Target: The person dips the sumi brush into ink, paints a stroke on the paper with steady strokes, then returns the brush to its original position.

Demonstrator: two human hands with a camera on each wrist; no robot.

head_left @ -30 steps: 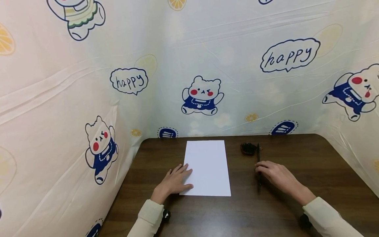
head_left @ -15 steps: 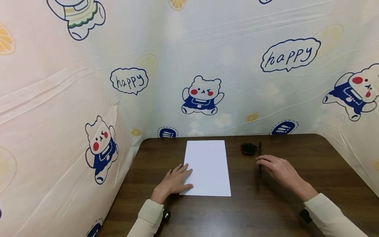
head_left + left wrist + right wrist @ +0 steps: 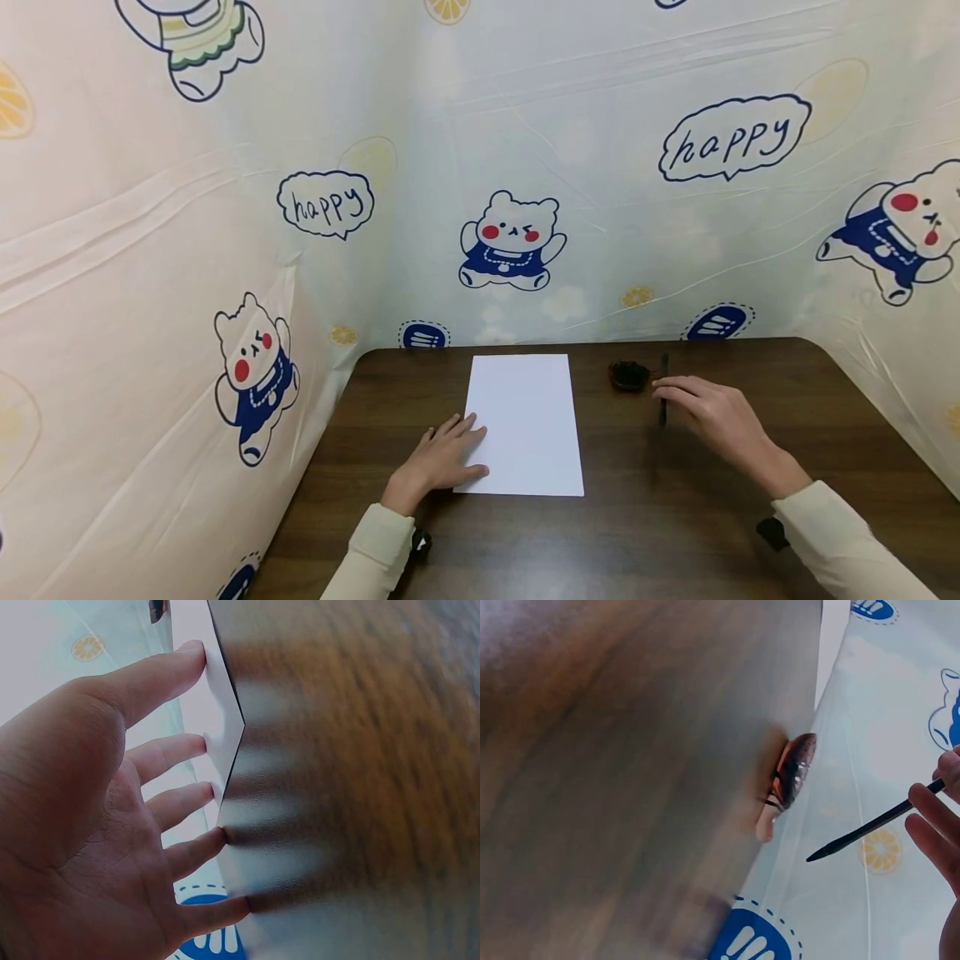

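Note:
A white sheet of paper lies on the brown table. My left hand rests with spread fingers across its left edge; the left wrist view shows the thumb and fingertips along the paper. My right hand pinches a slim black stick with a tapered, brush-like tip, held raised above the table to the right of the paper. Just left of the stick sits a small dark, glossy oval object; in the right wrist view it has a reddish-brown edge and a pale stub at one end.
Dark wood-grain tabletop extends around the paper. A pale printed cloth with bears and "happy" bubbles hangs along the table's back and both sides.
My right hand has risen and moved slightly away from me, bringing the black stick up from the table beside the dark oval object. The left hand and the paper stay in place.

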